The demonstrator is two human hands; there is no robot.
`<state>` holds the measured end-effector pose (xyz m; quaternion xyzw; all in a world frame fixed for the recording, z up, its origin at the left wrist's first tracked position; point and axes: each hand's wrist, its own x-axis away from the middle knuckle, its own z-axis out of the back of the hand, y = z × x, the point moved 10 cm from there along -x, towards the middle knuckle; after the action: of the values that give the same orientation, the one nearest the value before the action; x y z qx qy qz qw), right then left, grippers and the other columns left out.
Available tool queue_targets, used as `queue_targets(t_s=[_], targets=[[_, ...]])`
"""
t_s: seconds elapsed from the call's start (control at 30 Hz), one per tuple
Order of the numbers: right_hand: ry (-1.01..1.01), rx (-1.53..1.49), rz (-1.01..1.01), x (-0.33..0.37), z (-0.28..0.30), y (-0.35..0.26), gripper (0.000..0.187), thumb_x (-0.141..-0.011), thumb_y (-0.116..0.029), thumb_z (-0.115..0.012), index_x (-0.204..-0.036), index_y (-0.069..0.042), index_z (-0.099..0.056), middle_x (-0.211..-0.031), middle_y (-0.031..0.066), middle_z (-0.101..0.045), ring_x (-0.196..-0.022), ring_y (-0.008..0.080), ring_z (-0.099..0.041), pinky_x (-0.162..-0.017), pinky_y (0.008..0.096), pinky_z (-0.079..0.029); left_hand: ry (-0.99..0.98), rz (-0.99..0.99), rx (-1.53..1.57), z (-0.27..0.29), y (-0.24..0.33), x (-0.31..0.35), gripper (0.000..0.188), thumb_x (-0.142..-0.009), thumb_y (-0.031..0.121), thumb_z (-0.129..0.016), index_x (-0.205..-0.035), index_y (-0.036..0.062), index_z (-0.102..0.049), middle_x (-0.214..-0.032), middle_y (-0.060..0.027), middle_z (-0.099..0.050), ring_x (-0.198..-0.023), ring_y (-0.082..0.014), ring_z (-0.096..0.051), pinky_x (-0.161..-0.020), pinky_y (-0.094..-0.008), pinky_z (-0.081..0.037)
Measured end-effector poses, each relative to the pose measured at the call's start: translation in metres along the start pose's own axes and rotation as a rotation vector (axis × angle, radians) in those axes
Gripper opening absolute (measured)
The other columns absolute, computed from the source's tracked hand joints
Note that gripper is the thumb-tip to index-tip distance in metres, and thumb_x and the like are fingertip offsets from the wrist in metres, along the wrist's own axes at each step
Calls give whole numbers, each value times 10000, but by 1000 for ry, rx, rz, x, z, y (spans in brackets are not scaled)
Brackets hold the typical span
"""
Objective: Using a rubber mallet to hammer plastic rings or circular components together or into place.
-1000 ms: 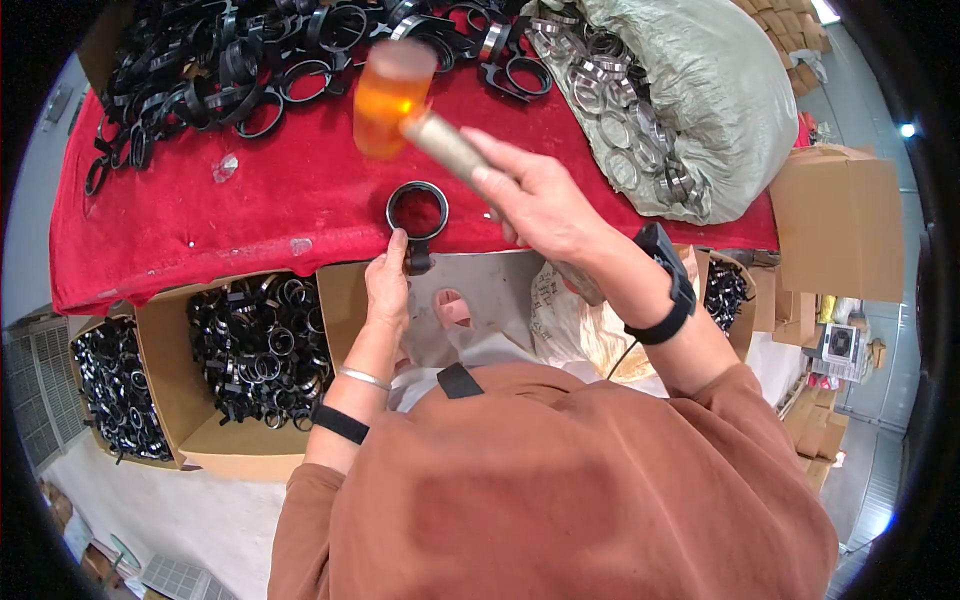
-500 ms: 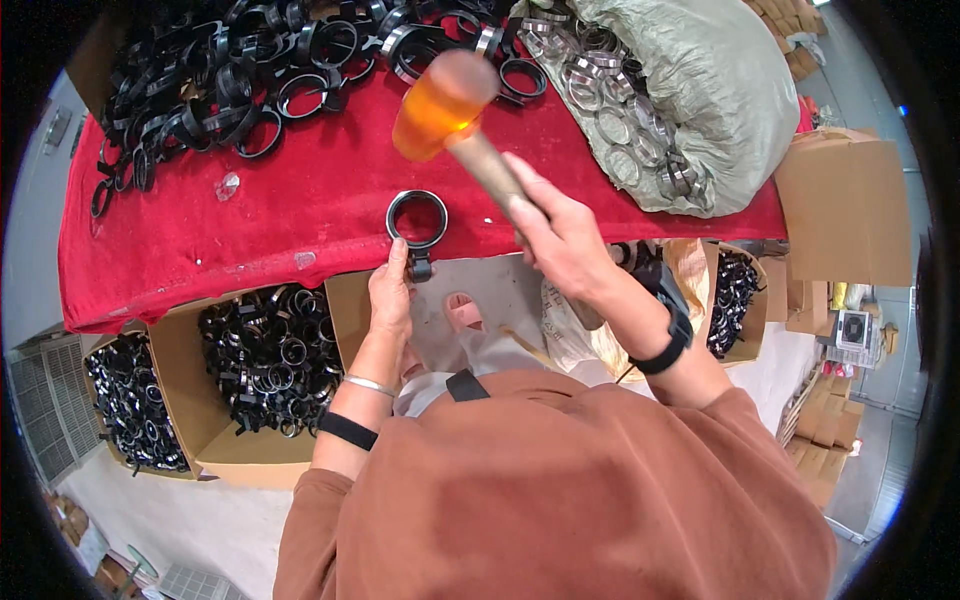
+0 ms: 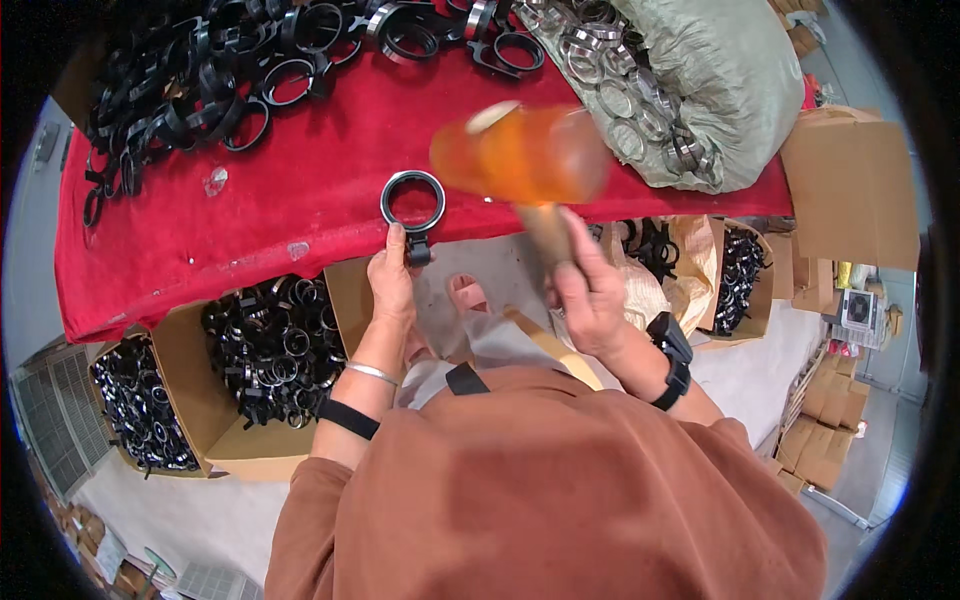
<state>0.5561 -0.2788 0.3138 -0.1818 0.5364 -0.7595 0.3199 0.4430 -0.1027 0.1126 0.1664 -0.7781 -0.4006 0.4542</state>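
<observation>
One black ring (image 3: 415, 230), mid-frame, seems unfinished: the left hand (image 3: 392, 283) pinches it, the right hand (image 3: 593, 300) grips a mallet (image 3: 512, 155). Upper-left pile (image 3: 215, 85) perhaps remains undone

Mallet head (image 3: 530, 155): glossy, translucent plastic look. Handle (image 3: 546, 236): matt, wood-like. Ring (image 3: 414, 229): smooth, shiny, metal-looking. Tablecloth (image 3: 320, 170): matt cloth. Sack (image 3: 735, 105): wrinkled plastic. Carton (image 3: 850, 190): matt cardboard.

Workshop | red-covered table (image 3: 320, 195) | cartons (image 3: 192, 385) of ring parts (image 3: 272, 350) | orange mallet (image 3: 525, 155)
</observation>
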Motion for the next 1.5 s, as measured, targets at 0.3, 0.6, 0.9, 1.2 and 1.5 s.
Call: queue_targets(t_s=[0.3, 0.6, 0.9, 1.2, 1.5], targets=[[-72, 235, -43, 19, -17, 37, 457, -885, -59, -470, -1337, -39, -405, -775, 103, -599, -605, 134, -566, -569, 265, -463, -83, 35, -18, -11, 6, 3, 471, -870, 524, -519, -782, 71, -616, -684, -36, -605, -592, -93, -520, -546, -225, -363], [-111, 332, 71, 17, -21, 24, 443, -883, -81, -499, -1312, -13, -412, -914, 182, -642, -858, 276, -648, -768, 331, -499, -94, 34, 60, -17, 7, 3, 462, -886, 504, -499, -831, 57, -604, -725, -41, -605, -630, -108, -551, -570, -257, -426], [-79, 278, 3, 8, 21, 26, 378, -873, -136, -529, -1242, -61, -500, -833, 146, -612, -749, 229, -610, -680, 317, -492, 148, -28, 93, 92, 54, 71, 394, -909, 429, -488, -863, 54, -601, -744, -26, -571, -631, -116, -539, -574, -299, -472], [-12, 141, -204, 6, 42, 72, 368, -875, -157, -544, -1224, -45, -514, -815, 138, -639, -711, 172, -627, -680, 303, -495, 757, -527, -1210, 254, 170, 111, 335, -860, 229, -565, -1015, -66, -603, -1008, -235, -596, -960, -358, -544, -872, -420, -412], [-39, 72, -360, 17, 56, 107, 356, -888, -199, -520, -1192, -13, -520, -734, 104, -606, -658, 148, -592, -627, 298, -480, 93, -1222, -1316, -95, 236, 27, 182, -777, 193, -666, -856, 55, -576, -852, -116, -587, -786, -273, -603, -622, -355, -506]])
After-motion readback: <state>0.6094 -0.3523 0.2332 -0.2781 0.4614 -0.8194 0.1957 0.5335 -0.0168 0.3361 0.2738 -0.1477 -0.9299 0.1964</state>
